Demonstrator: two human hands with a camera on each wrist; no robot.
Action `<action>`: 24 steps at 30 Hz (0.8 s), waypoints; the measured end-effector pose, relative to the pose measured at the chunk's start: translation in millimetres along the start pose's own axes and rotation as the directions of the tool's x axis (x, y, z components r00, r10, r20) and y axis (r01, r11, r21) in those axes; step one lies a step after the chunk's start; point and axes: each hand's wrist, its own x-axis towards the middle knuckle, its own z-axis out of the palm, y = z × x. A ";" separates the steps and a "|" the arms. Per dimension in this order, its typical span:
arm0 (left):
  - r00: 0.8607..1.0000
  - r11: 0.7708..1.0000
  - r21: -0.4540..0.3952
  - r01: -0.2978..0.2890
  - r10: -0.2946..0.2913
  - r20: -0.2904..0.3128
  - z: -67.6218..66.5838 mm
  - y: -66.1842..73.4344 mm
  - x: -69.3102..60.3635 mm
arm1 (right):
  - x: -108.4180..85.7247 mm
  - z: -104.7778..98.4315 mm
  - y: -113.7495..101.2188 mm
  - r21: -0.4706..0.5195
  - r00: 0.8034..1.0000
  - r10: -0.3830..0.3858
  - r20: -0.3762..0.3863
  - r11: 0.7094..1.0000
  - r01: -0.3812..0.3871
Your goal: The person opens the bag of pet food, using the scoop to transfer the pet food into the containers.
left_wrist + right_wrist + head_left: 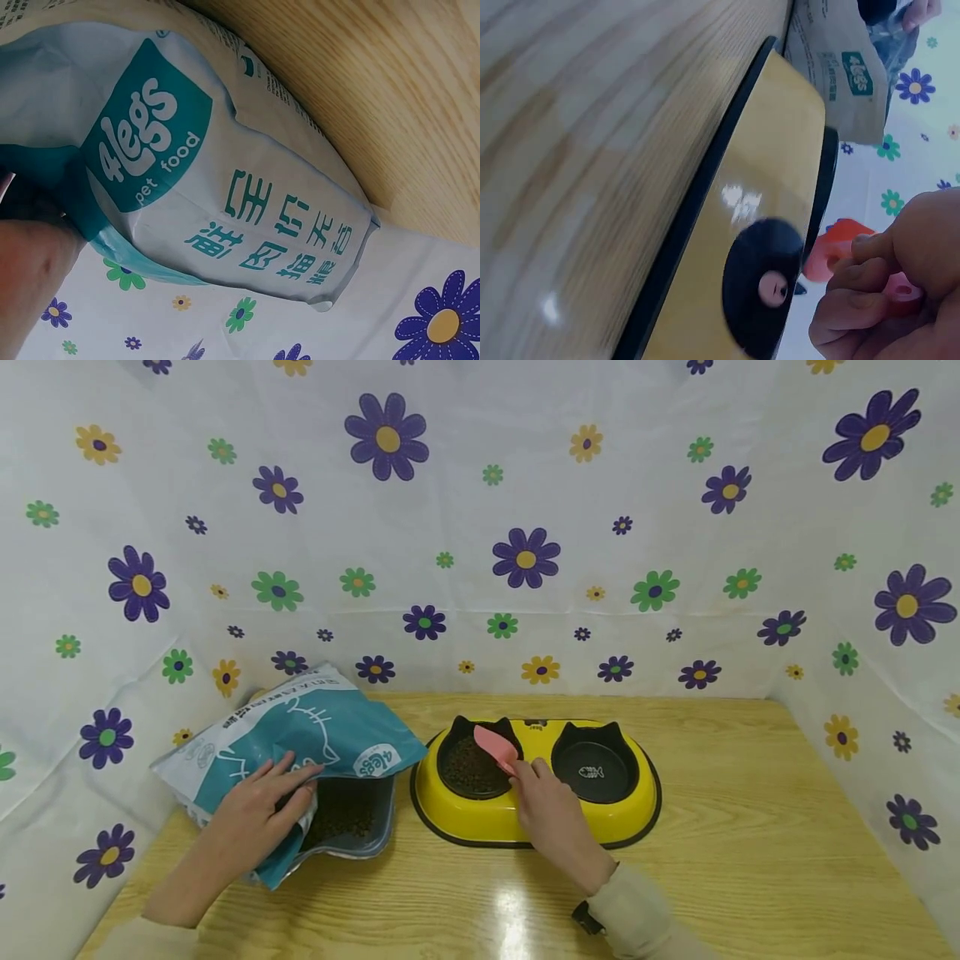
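In the head view, my right hand (551,814) grips the handle of a small pink scoop (497,747). The scoop's blade is tilted over the left black bowl (450,774) of a yellow double pet feeder (468,818), where brown kibble (474,766) lies. A fish skeleton marks the bare floor of the right bowl (592,768). My left hand (251,818) holds the opening of a teal and white pet food bag (288,731), its fingers spread over the front. More kibble shows inside the bag's mouth. The left wrist view shows the bag's printed side (255,202).
Everything stands on a light wooden table (750,827). A white cloth (465,510) with purple, green and yellow flowers encloses the back and both sides. The bag lies close to the feeder's left end. A dark band (587,918) sits at my right wrist.
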 end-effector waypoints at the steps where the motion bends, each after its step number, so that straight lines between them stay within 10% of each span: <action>1: 1.000 1.000 -0.001 0.000 0.000 0.000 0.2 0.0 -0.1 | -0.3 1.6 -1.6 -0.003 1.000 -0.016 0.003 1.000 0.016; 15: 1.000 1.000 -0.012 -0.013 0.012 -0.021 2.9 0.6 -1.0 | 0.6 -6.2 -1.5 -0.145 0.991 -0.044 -0.128 0.989 0.025; 20: 1.000 1.000 -0.006 -0.001 0.001 -0.015 1.7 0.3 -0.6 | 2.9 -17.2 2.8 0.121 0.989 0.085 -0.121 0.990 -0.070; 24: 1.000 1.000 0.005 0.014 -0.014 0.000 0.8 0.7 0.4 | 3.0 -24.2 5.0 0.416 0.966 0.251 0.067 0.873 -0.255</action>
